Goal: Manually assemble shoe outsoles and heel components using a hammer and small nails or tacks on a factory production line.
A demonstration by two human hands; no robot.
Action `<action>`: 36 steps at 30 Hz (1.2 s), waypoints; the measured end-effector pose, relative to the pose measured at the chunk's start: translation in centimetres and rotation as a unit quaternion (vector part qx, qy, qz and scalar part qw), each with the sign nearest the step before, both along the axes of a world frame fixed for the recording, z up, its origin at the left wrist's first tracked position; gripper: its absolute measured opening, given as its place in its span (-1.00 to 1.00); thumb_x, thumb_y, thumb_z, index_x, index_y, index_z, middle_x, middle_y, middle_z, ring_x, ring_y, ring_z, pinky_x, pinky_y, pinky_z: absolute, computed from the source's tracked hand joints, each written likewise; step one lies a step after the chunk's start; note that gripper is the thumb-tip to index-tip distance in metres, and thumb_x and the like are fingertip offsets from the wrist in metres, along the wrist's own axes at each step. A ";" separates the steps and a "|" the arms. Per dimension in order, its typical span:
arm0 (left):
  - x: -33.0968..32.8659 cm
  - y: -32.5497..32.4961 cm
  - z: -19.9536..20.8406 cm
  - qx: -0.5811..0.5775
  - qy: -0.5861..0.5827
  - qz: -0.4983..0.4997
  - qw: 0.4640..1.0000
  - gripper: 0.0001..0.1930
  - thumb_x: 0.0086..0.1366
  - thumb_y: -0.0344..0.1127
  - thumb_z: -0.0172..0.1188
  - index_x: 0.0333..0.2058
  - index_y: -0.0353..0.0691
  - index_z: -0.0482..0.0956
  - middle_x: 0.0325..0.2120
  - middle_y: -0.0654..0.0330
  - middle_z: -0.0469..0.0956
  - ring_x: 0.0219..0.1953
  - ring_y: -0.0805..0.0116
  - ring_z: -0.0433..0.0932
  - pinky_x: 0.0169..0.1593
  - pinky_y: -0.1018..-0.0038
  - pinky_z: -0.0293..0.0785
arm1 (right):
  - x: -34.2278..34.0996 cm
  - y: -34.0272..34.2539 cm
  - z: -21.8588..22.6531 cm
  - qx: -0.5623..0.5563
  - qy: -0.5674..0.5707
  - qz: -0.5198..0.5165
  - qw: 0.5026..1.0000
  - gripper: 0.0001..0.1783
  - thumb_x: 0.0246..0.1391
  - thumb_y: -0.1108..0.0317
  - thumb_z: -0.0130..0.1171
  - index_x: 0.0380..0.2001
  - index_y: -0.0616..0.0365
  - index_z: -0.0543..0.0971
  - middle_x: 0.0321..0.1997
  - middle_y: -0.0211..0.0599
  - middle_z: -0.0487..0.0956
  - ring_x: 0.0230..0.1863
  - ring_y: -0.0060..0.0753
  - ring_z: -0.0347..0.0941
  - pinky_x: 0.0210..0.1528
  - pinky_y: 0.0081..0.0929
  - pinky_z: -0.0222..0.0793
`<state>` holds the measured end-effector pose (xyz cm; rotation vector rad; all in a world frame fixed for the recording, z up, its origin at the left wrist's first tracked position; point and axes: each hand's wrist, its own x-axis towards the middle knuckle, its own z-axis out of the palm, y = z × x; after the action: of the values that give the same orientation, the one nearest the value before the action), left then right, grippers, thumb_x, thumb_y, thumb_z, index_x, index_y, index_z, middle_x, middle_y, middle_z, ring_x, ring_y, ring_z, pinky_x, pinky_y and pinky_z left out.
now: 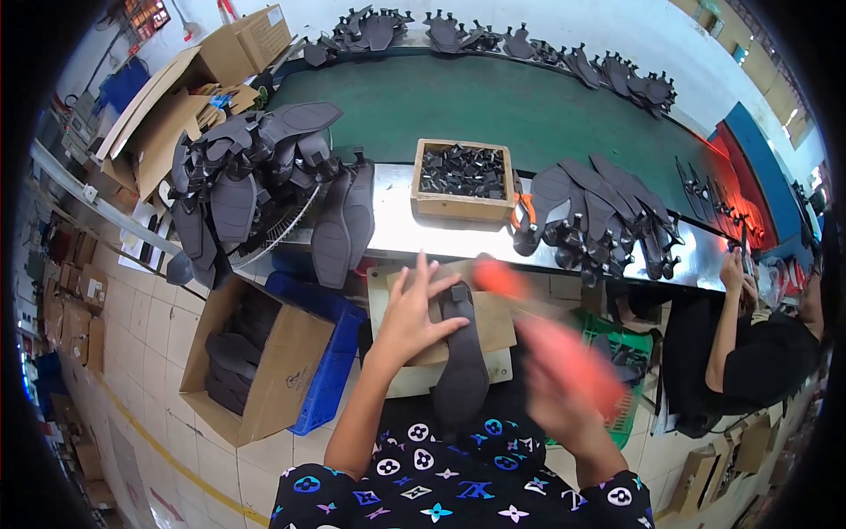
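Observation:
A dark shoe sole (463, 370) lies lengthwise in front of me, its heel end on a pale block (496, 324) and its toe end toward my body. Over the block, my left hand (414, 309) is open with fingers spread, its thumb touching the sole's edge near the heel. My right hand (564, 413) is closed round the red handle of a hammer (573, 357), raised to the right of the sole. Motion smears both hammer and hand, and the hammer's red head end points toward the heel.
A wooden box (460, 210) of small black pieces stands on the bench ahead. Soles pile up on a rack (256, 159) at left and on the bench (608, 207) at right. A carton (278, 370) and green crate (630, 410) flank me. Another person (749, 353) works at far right.

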<state>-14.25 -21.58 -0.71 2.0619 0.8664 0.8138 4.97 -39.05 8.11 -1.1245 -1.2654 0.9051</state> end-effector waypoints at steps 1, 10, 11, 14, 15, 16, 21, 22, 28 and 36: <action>-0.3 -0.3 -0.1 0.033 0.064 0.021 0.997 0.15 0.05 0.08 0.44 0.41 -0.30 -0.09 0.12 0.09 0.54 0.35 0.15 0.27 0.46 0.00 -0.25 | -1.7 3.0 -0.2 0.015 -0.362 -0.042 0.931 -0.60 0.18 0.50 0.13 0.08 0.36 0.39 -0.20 0.05 0.61 -0.26 0.00 0.63 -0.35 -0.24 0.52; -1.4 0.0 -0.1 0.081 0.220 -0.009 0.972 -0.17 0.08 0.23 0.31 0.31 0.08 0.34 0.28 0.36 0.38 0.45 0.18 0.07 0.40 -0.29 -0.51 | -2.2 2.3 3.7 -0.018 -0.350 -0.040 0.936 -0.61 0.13 0.51 0.11 0.06 0.23 0.46 -0.27 0.00 0.57 -0.28 0.10 0.58 -0.26 -0.22 0.52; -1.5 -0.4 -0.1 0.083 0.216 -0.010 0.973 -0.17 0.08 0.23 0.31 0.31 0.08 0.34 0.28 0.36 0.38 0.45 0.18 0.07 0.40 -0.29 -0.51 | -2.0 3.7 0.2 -0.077 -0.343 -0.007 0.936 -0.68 0.14 0.47 0.15 -0.02 0.27 0.48 -0.35 0.06 0.55 -0.36 0.20 0.54 -0.36 -0.18 0.48; -1.6 -0.7 0.0 0.142 0.190 0.017 0.971 -0.40 0.14 0.13 0.29 0.17 0.18 0.52 0.20 0.45 0.47 0.42 0.21 0.15 0.33 -0.43 -0.57 | -1.4 2.3 2.1 0.007 -0.338 -0.055 0.940 -0.71 0.14 0.52 0.14 -0.04 0.29 0.50 -0.35 0.06 0.58 -0.36 0.14 0.57 -0.35 -0.19 0.49; -1.8 -0.2 0.4 0.235 0.167 0.026 0.957 -0.58 0.19 -0.02 0.29 0.01 0.04 0.64 0.03 0.33 0.61 0.29 0.18 0.36 0.36 -0.32 -0.23 | -1.2 2.6 2.7 0.019 -0.344 -0.067 0.936 -0.71 0.14 0.54 0.14 -0.04 0.29 0.50 -0.33 0.06 0.59 -0.36 0.12 0.58 -0.34 -0.21 0.50; -2.0 -0.7 0.3 0.165 0.082 -0.026 0.983 -0.67 0.21 -0.10 0.29 -0.09 -0.07 0.67 -0.09 0.24 0.64 0.15 0.16 0.47 0.26 -0.14 0.05 | -0.8 2.9 2.8 -0.005 -0.332 -0.069 0.941 -0.67 0.13 0.54 0.17 -0.01 0.29 0.49 -0.30 0.02 0.60 -0.36 0.08 0.59 -0.34 -0.24 0.51; -3.3 -7.4 6.2 -0.164 -0.113 -0.195 0.960 -0.79 0.30 -0.31 0.25 -0.32 -0.41 0.63 -0.51 0.11 0.52 -0.47 0.30 0.52 -0.40 0.49 0.35 | 0.1 6.0 -2.5 0.044 -0.474 -0.059 0.878 -0.59 0.11 0.39 0.25 0.02 0.28 0.48 -0.32 -0.16 0.58 -0.32 -0.11 0.57 -0.26 -0.25 0.49; -3.4 -8.6 7.6 -0.213 -0.119 -0.191 0.951 -0.78 0.33 -0.31 0.23 -0.32 -0.42 0.63 -0.55 0.14 0.46 -0.49 0.34 0.47 -0.40 0.48 0.33 | 0.1 6.3 -3.7 0.043 -0.547 -0.017 0.836 -0.59 0.13 0.35 0.23 0.02 0.29 0.48 -0.31 -0.20 0.57 -0.23 -0.14 0.55 -0.14 -0.18 0.45; -4.9 -10.8 9.8 -0.426 -0.100 -0.216 0.873 -0.73 0.45 -0.25 0.03 -0.14 -0.33 0.61 -0.07 0.10 0.55 -0.01 0.36 0.48 0.09 0.46 0.34 | -1.6 5.2 -1.1 -0.045 -0.029 0.269 0.962 -0.40 0.22 -0.13 0.11 -0.08 0.27 0.61 0.07 -0.03 0.59 0.22 -0.11 0.45 0.25 -0.14 0.29; -4.7 -11.8 8.5 -0.580 -0.193 -0.311 0.728 -0.62 0.53 -0.13 -0.09 -0.12 -0.35 0.55 -0.16 0.16 0.55 -0.02 0.43 0.47 0.13 0.49 0.34 | -5.6 2.6 -1.6 -0.127 0.266 0.267 0.918 -0.38 0.25 -0.22 0.03 -0.37 0.23 0.57 -0.27 -0.13 0.58 -0.11 -0.08 0.50 0.11 -0.02 0.35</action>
<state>-18.93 -33.37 7.84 0.8552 0.2240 0.1538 -0.62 -36.47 6.47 -0.6425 -1.0186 1.6963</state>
